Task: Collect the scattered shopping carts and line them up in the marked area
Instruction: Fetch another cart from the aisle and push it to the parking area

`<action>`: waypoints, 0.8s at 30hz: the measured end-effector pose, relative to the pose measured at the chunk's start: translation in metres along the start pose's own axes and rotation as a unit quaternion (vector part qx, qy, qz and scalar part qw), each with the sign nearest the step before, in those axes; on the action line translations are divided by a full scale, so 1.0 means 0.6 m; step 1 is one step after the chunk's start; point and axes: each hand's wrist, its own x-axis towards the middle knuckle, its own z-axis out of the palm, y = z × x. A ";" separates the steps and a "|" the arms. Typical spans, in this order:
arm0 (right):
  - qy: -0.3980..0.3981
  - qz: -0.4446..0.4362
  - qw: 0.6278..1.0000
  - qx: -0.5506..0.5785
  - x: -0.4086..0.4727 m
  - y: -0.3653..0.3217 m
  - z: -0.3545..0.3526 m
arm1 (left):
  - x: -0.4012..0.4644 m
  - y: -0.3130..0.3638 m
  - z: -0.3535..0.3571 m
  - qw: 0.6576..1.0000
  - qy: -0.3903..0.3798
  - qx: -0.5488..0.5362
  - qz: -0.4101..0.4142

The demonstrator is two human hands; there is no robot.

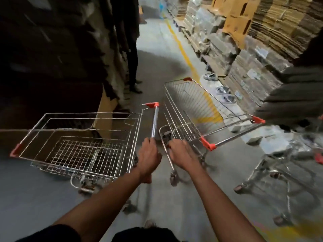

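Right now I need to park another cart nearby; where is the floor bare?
Bare floor runs up the aisle between the dark stacks and the yellow line. Also low left, below the left cart. Crowded: right side, where the right cart and a blurred third cart stand.

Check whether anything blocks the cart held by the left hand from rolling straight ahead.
Going by its handle, the left wire shopping cart, gripped by the left hand, points left, where dark stacked cardboard stands close ahead. The second wire cart, held by the right hand, stands beside it on the right.
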 end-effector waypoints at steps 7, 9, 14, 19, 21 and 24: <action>-0.039 -0.194 0.980 -0.008 0.151 0.011 0.001 | 0.025 -0.003 0.018 0.983 -0.051 -0.096 -0.145; -0.047 -0.250 0.967 -0.024 0.189 0.016 0.014 | 0.031 -0.002 0.020 0.966 -0.074 -0.123 -0.214; -0.090 -0.392 0.911 -0.096 0.286 0.038 0.028 | 0.037 0.024 0.045 0.935 -0.078 -0.131 -0.321; -0.149 -0.522 0.831 -0.119 0.334 0.043 0.039 | 0.008 0.051 0.070 0.909 -0.014 -0.072 -0.411; -0.181 -0.556 0.801 -0.127 0.333 0.038 0.043 | -0.015 0.058 0.071 0.893 -0.026 -0.044 -0.448; -0.225 -0.568 0.780 -0.134 0.315 0.031 0.041 | -0.051 0.075 0.065 0.875 -0.055 -0.031 -0.481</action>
